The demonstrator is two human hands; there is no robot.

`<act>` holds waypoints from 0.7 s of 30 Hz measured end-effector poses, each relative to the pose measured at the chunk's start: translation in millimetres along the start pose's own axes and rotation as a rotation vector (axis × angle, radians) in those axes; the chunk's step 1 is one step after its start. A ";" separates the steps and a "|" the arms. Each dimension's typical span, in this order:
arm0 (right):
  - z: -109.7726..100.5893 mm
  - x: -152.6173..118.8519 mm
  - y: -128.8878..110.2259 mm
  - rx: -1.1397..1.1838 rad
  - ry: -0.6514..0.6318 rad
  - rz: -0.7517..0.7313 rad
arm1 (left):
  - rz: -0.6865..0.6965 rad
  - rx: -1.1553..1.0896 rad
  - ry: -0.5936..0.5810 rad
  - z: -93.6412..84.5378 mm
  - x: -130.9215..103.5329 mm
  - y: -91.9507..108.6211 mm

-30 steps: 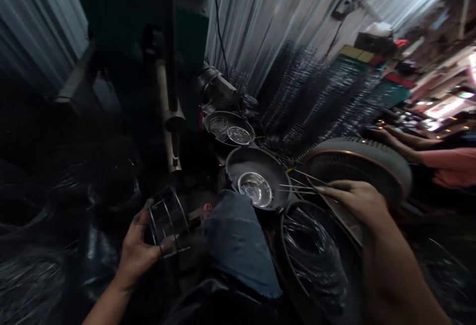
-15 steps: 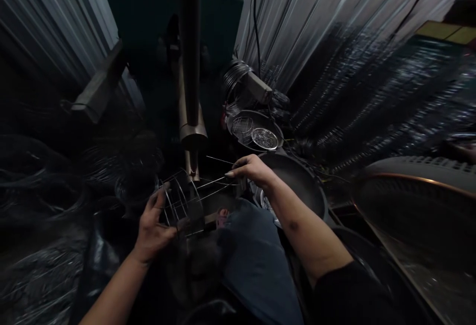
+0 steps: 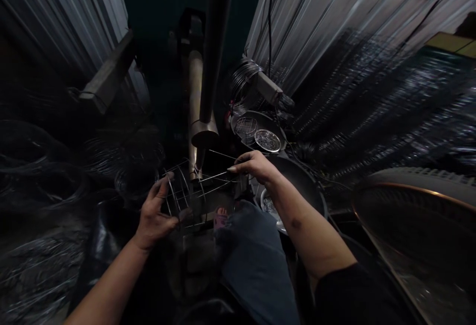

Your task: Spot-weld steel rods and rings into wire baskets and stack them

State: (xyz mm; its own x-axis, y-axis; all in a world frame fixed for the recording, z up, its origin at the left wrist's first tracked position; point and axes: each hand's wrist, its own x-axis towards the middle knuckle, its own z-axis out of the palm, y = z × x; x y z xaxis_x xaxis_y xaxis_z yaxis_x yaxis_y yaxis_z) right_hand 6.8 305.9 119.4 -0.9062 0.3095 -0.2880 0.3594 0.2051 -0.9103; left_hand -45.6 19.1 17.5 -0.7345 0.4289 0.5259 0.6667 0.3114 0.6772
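My left hand (image 3: pixel 154 213) grips a small cage of wire rings and rods (image 3: pixel 182 196), held on its side just below the tip of a vertical metal machine arm (image 3: pixel 203 131). My right hand (image 3: pixel 253 165) pinches a few thin straight wires (image 3: pixel 219 176) by one end, their free ends reaching left into the cage. My knee in blue jeans (image 3: pixel 253 255) sits below both hands, with a foot (image 3: pixel 221 216) showing beside it.
A dark pan (image 3: pixel 301 186) with a steel bowl (image 3: pixel 269 206) lies under my right forearm. A second pan (image 3: pixel 258 134) with round wire pieces sits behind it. A large fan guard (image 3: pixel 416 206) is at right. Wire coils (image 3: pixel 37 166) pile up at left, corrugated metal walls behind.
My right hand left the fan guard side with the thin wires and brought them across to the cage. The view swung left. My left hand kept its hold and raised the cage slightly.
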 end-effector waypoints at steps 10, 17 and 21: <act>5.0 10.9 -10.2 0.047 0.017 0.020 | -0.040 -0.068 0.009 0.8 13.2 -4.3; 2.0 13.9 -13.0 0.048 0.037 0.016 | -0.027 -0.095 0.009 3.4 20.5 -11.0; 0.5 16.9 -10.6 0.041 0.028 0.006 | -0.041 -0.095 0.007 4.5 22.1 -10.3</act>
State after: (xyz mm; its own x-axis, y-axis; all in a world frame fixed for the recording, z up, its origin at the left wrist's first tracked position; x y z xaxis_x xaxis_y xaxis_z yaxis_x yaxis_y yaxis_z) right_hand -12.4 308.6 124.0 -0.8974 0.3366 -0.2854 0.3546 0.1651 -0.9203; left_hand -68.1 29.3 19.8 -0.7617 0.4117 0.5003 0.6215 0.2461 0.7437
